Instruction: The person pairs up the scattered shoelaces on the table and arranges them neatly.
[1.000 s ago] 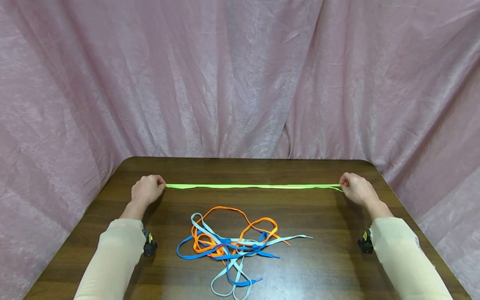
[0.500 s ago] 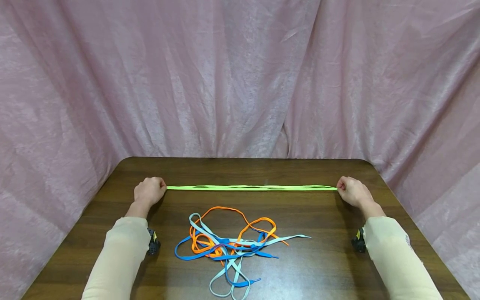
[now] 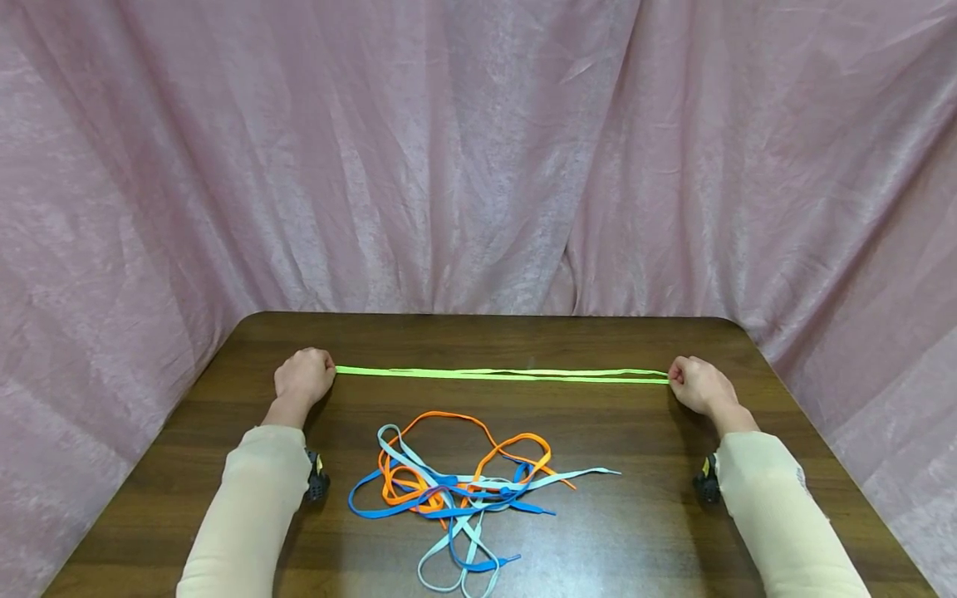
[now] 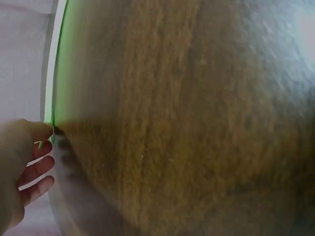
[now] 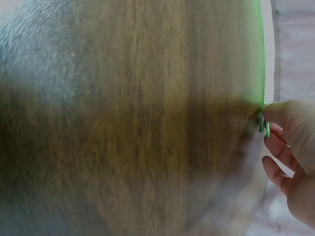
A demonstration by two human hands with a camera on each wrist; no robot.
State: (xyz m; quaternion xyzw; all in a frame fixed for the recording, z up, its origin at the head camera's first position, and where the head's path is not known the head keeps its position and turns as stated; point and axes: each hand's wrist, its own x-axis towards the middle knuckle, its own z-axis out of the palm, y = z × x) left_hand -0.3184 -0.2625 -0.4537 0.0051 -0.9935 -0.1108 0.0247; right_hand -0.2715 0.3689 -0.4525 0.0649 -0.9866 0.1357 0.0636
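Observation:
A neon yellow-green shoelace (image 3: 501,374) runs doubled and stretched across the far part of the table, its strands slightly parted toward the right. My left hand (image 3: 305,375) pinches its left end between thumb and finger; a small green bit shows below the pinch in the left wrist view. At the other end, my right hand (image 3: 701,384) pinches the lace the same way, with a short green tip (image 5: 268,129) poking out under the thumb in the right wrist view. Whether the lace touches the wood, I cannot tell.
Nearer to me on the brown wooden table (image 3: 598,548) lies a loose tangle of an orange lace (image 3: 449,414), a blue lace (image 3: 389,512) and a pale blue lace (image 3: 591,472). A pink curtain (image 3: 478,166) hangs behind the table's far edge.
Both hands have come slightly inward, toward each other, still pinching the green lace. Its strands have parted a little at the right. The tangled laces lie as before.

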